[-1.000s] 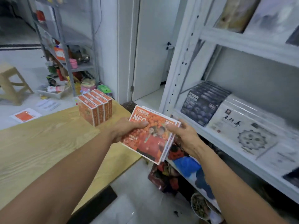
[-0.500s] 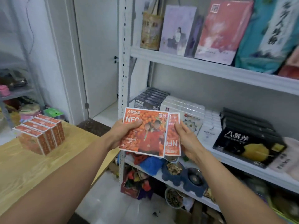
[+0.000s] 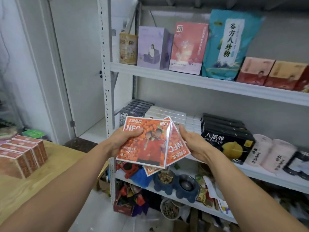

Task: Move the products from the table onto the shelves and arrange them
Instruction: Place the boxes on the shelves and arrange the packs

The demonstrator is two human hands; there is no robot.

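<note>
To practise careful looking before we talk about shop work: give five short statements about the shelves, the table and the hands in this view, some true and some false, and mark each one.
1. The left hand and the right hand both hold the orange packets. True.
2. The teal bag stands on the upper shelf. True.
3. No boxes are left to move. False: a row of orange boxes stands on the table.
4. The black box with a yellow fruit sits beside the teal bag. False: it stands on the middle shelf, right of the hands.
5. All the packets face the same way up. False: the one behind the front packet is turned, and its print runs sideways.
</note>
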